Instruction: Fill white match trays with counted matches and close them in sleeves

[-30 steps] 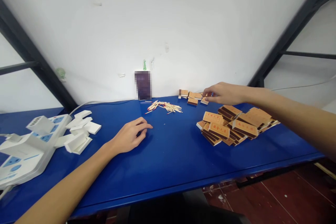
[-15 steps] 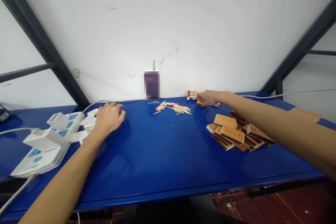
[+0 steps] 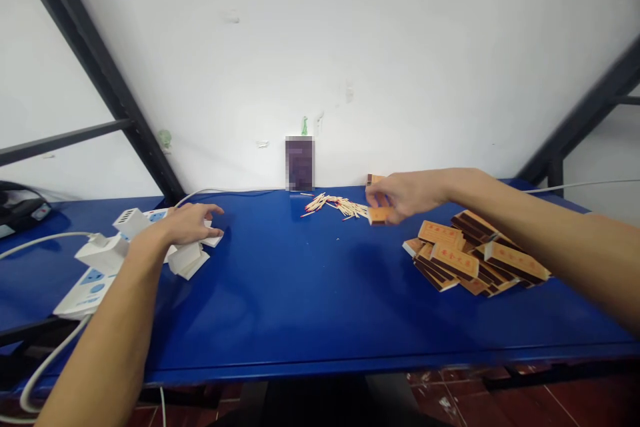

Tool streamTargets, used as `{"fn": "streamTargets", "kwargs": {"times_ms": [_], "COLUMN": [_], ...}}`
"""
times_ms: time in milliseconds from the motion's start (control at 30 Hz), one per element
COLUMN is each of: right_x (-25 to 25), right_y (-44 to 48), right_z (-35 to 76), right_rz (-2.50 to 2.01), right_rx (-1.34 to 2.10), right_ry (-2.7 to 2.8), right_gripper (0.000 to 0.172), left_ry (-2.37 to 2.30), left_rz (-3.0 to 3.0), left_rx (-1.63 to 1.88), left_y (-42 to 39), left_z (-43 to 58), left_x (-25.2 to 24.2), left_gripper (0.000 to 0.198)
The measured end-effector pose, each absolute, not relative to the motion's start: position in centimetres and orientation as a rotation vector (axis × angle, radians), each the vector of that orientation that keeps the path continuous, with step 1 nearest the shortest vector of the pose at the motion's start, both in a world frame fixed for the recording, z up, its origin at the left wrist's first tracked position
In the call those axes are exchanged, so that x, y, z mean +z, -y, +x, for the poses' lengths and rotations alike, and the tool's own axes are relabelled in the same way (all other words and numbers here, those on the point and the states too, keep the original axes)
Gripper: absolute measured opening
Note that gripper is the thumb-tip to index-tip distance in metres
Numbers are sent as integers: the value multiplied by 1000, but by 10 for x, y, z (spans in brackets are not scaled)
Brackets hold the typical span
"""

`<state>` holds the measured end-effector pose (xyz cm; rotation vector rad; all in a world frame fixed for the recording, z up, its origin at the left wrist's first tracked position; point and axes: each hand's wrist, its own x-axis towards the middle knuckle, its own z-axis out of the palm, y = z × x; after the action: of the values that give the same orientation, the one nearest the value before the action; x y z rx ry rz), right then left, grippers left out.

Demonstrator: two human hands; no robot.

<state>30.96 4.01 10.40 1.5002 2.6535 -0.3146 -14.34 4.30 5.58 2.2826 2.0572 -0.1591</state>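
Note:
My right hand (image 3: 400, 197) grips an orange matchbox (image 3: 379, 215) just right of a heap of loose matches (image 3: 337, 205) at the back of the blue table. Behind that hand, another matchbox (image 3: 375, 179) shows against the wall. Fingers apart, my left hand (image 3: 193, 222) hovers at or rests on several white paper-like pieces (image 3: 186, 260); the contact is unclear. Nothing shows in its grasp. A large pile of matchboxes (image 3: 455, 259) lies below my right forearm.
A white power strip (image 3: 80, 295) with plugged-in adapters (image 3: 103, 252) and cables lies at the left. A dark blurred rectangular object (image 3: 300, 163) stands against the back wall. Black metal frame bars rise at both sides.
My right hand has lifted a matchbox from near the wall and moved toward me. My left hand has shifted left over the white pieces, with its fingers more spread. The view has shifted slightly.

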Motion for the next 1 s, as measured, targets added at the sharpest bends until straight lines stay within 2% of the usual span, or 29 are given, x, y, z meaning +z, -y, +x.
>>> {"fn": "streamTargets", "kwargs": {"times_ms": [100,200,333,433,567,867,1000], "right_x": [102,84,44,16,-6,-18,-19], "right_y": [-4,27,54,61,50,12,2], "right_z": [278,250,218,204,209,241,250], "right_rz": [1249,1147,1203,1302,1484,1773,1847], "right_rx": [-441,-231,42,-8,-97,-366,-393], "right_ry": [-2634,-2799,-3019,-3115,-3191,-3175,-3173], "right_gripper": [24,22,27,32,33,30,38], "left_ry": [-1919,-1870,-1805,-1739,-1777,-1642,-1451], "left_rz": [2287,2283,2377,2469,2518,2654,2769], "left_rx": [-109,-74,-77,-59,-21,310,395], "left_y": [-42,-42,-44,-44,-45,-39,-31], "left_z": [-143,-142,-137,-130,-123,-91,-63], "left_x": [56,56,55,53,50,46,30], "left_gripper": [78,80,65,54,57,56,48]}}
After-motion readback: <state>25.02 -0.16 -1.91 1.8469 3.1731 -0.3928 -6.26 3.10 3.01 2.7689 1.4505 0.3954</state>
